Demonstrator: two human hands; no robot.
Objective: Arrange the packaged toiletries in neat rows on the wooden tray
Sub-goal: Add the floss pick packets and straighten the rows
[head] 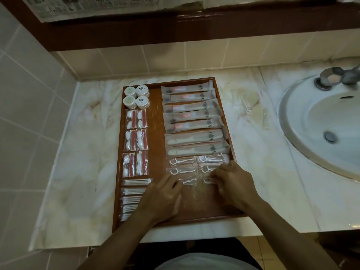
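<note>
Across the middle of the frame, a marble worktop (pixel 81 156) carries the wooden tray (pixel 155 106), long side running top to bottom of the picture. Sink (pixel 303 121) with tap (pixel 339 76) sits at the right edge, well apart from the tray.

Tray right column, top to lower middle: toothbrush packs (pixel 191 115), seven or so, long axis left-right, stacked in a neat row. Just below them, floss pick packets (pixel 182 162) in two short columns, long axis also left-right. Left column top to bottom: four small round jars (pixel 136 97), cotton pad packs (pixel 135 141) in pairs, then cotton swab packs (pixel 134 191) near the lower left of the tray.

Both hands are over the lower centre of the tray, right at the bottom of the floss group. Left hand (pixel 165 197) has fingers curled down onto the left-column packet, fingertips touching it; pinch or press, cannot tell. Right hand (pixel 231 184) has fingers bent over the right-column packets, seemingly pinching one clear wrapper, though blur hides the contact.

Key relation: the floss packets lie directly above the fingertips in the frame, long axis crosswise to the forearms, one column per hand. Left hand is nearer the left column, right hand the right column. Judgement: next move is a small nudge upward to square the bottom row against those above.

One loose floss packet (pixel 248 108) lies on the worktop between tray and sink, nearer the right hand.
</note>
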